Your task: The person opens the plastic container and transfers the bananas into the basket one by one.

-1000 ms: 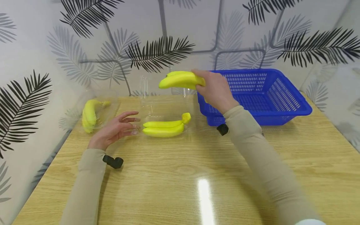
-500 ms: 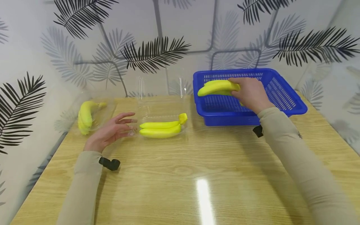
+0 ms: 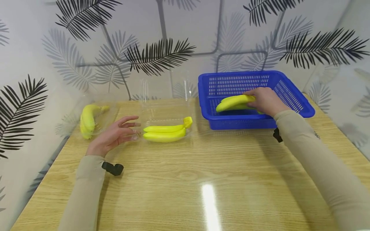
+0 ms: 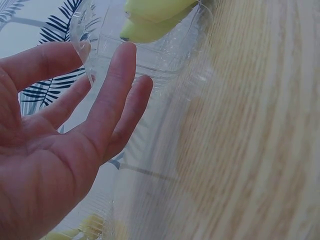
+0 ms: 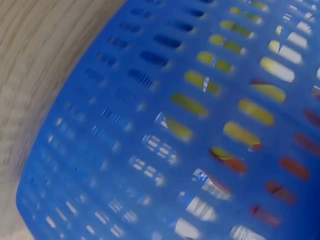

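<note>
My right hand [image 3: 266, 100] grips a bunch of yellow bananas [image 3: 234, 102] by one end, low inside the blue plastic basket [image 3: 240, 123]. In the right wrist view the basket wall [image 5: 100, 145] hides most of the hand; yellow and skin show through its slots. My left hand [image 3: 114, 136] has its fingers spread, touching or very near the left side of a clear plastic clamshell box [image 3: 166, 110]. Another banana bunch [image 3: 164, 134] lies in that box. The left wrist view shows the fingertips by the clear box edge [image 4: 82, 47].
At the left stands a second clear container [image 3: 111, 106] with a banana bunch [image 3: 89, 117] in it, behind the left forearm. The wooden table [image 3: 185, 179] meets a leaf-patterned wall covering [image 3: 162, 57] at the back.
My right hand has carried the bananas rightward from above the clear box and lowered them into the basket. The left hand has stayed by the box.
</note>
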{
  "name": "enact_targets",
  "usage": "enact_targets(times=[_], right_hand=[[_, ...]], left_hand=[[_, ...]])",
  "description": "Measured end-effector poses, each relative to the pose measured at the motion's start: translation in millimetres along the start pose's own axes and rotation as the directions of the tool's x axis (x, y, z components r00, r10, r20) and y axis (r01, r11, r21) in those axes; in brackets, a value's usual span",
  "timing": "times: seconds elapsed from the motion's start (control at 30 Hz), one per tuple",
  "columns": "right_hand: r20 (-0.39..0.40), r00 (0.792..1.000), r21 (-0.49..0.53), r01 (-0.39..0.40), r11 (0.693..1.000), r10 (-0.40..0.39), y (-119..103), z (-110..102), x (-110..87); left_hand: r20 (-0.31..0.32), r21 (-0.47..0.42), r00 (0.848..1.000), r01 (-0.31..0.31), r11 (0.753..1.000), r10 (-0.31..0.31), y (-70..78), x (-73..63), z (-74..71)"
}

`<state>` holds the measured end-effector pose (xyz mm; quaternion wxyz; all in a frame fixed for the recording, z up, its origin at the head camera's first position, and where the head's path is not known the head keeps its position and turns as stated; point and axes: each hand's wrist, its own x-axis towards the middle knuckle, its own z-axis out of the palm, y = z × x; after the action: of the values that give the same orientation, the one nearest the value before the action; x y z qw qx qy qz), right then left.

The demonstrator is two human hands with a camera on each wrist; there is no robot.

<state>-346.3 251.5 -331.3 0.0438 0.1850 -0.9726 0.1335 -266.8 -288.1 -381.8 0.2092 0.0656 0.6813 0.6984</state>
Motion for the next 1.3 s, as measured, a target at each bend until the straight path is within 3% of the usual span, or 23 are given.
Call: enact_targets(times=[0.23, 0.43, 0.63, 0.83, 0.93, 1.07, 1.17, 1.3], right_hand=[[0.113, 0.991, 0.045, -0.071, 0.996, 0.066, 1.5, -5.9, -6.4], [0.065, 0.998, 0.022, -0.015, 1.000, 0.014, -19.0, -12.5, -7.3], [-0.040, 0.996, 0.062, 0.077, 0.995, -0.074, -73.2, -14.1, -5.3], [-0.111, 0.952, 0.130, 0.297, 0.946, -0.284, -149.4, -4.8, -0.9], [-0.059, 0.927, 0.158, 0.374, 0.914, -0.369, -182.6, 7.2, 4.2], [0.059, 0.903, 0.172, 0.412, 0.895, -0.427, -212.9, 31.1, 15.7], [0.141, 0.884, 0.173, 0.421, 0.891, -0.445, -225.9, 50.8, 24.1], [0.246, 0.875, 0.169, 0.385, 0.907, -0.418, -235.3, 70.3, 31.6]], left_hand=[[0.001, 0.005, 1.000, -0.005, 1.000, 0.005, 0.4, 0.4, 0.0], [-0.008, 0.005, 1.000, 0.002, 1.000, -0.002, -1.0, 1.7, 0.5], [0.000, 0.009, 1.000, -0.003, 1.000, 0.003, -2.1, 2.0, 1.0], [-0.015, 0.029, 1.000, -0.002, 1.000, 0.003, -0.8, 2.6, 0.0], [-0.019, 0.032, 1.000, -0.004, 0.999, 0.005, -0.5, 2.2, 0.3], [-0.018, 0.024, 1.000, -0.005, 1.000, 0.006, 0.1, 2.6, 0.2], [-0.017, 0.019, 1.000, -0.003, 1.000, 0.004, 0.5, 3.0, -0.2], [-0.018, 0.019, 1.000, -0.004, 1.000, 0.004, 1.0, 1.9, -1.2]])
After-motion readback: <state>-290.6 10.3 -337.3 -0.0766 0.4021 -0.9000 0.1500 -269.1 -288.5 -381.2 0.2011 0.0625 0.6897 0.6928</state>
